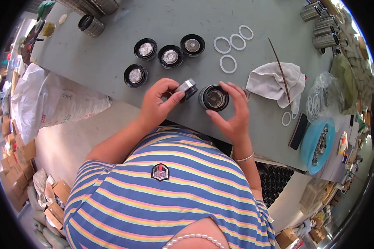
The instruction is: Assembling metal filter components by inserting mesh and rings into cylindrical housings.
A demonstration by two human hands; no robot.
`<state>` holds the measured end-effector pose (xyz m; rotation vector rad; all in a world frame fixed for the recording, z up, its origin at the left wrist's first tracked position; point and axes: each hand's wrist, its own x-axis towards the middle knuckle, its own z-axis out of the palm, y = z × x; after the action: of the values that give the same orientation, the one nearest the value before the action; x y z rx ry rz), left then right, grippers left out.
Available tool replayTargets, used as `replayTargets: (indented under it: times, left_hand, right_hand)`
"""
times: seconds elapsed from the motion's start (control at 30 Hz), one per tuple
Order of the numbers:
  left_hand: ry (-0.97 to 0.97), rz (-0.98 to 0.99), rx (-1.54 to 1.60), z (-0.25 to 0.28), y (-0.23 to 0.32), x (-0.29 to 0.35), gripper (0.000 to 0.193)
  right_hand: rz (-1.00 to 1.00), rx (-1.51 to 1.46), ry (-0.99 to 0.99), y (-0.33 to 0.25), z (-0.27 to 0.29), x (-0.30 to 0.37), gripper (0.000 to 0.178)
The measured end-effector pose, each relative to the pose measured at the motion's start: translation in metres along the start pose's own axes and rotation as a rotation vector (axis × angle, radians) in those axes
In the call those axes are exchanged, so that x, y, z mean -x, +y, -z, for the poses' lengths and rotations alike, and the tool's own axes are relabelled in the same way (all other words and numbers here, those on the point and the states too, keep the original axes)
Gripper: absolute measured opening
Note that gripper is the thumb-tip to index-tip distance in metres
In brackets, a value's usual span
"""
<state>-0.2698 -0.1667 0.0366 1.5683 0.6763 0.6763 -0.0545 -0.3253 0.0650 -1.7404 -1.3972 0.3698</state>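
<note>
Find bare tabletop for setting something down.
Bare grey tabletop lies between the white plastic bag and round black cups, and, upper right, between the flat white rings and shiny metal cylinders. Crowded: lower right, around the round blue basin and black rectangular phone.

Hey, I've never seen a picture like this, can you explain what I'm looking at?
There is no machine here, just a person using two bare hands. A very wide camera, worn on the person's head, looks down and bends straight edges; the picture's left is the person's left. The left hand pinches a small silver and black cap. The right hand curves around a black cup; how firmly is hard to tell. Beyond them on the grey table sit four more black cups, with white rings to their right. Further right lie a pale cloth with a thin stick across it, a phone and a blue bowl of metal bits.
</note>
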Motion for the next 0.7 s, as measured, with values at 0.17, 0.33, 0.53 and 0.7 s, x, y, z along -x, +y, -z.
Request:
replayTargets:
  times: [0.17,0.33,0.53,0.7]
  left_hand:
    - [0.015,0.195,0.187,0.011,-0.004,0.001,0.016]
    - [-0.064,-0.271,-0.110,0.005,0.032,-0.007,0.022]
    - [-0.162,-0.747,-0.507,-0.027,0.049,-0.022,0.025]
    - [-0.178,-0.218,0.089,-0.035,0.053,-0.012,0.025]
  right_hand:
    - [-0.171,-0.774,0.293,-0.002,0.014,-0.004,0.072]
    - [-0.430,0.604,0.124,0.003,0.097,0.010,0.074]
    - [-0.440,0.819,-0.095,0.056,0.106,0.019,0.077]
    - [-0.237,0.441,0.140,0.058,0.083,0.007,0.068]
